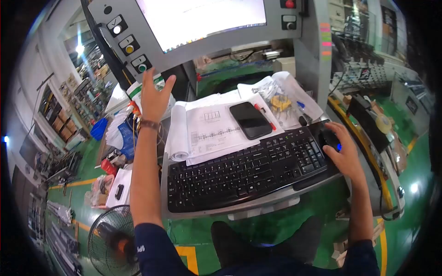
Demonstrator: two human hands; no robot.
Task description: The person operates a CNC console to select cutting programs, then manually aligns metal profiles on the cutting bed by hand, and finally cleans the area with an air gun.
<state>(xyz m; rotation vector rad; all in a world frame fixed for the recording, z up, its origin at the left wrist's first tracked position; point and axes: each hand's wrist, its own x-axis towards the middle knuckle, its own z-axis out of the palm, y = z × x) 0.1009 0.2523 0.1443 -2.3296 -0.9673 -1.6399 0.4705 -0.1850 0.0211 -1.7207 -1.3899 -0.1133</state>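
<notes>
My left hand [155, 96] is raised at the lower left of a grey control panel [193, 54], its fingers apart and a fingertip at or just below the green button [142, 67]. Nothing shows in it. On the right, my right hand [343, 149] rests around a black mouse [329, 139] with a blue light, beside the black keyboard [244, 170]. Behind the keyboard lie printed drawings [212, 133], partly rolled at the left, with a black phone [251, 120] and a red pen [273, 125] on them.
The lit screen [207, 18] stands above the papers. A yellow object [281, 103] sits in a clear bag at the back right. A fan [115, 241] stands on the floor at lower left. A yellow-edged rail [368, 152] runs along the right.
</notes>
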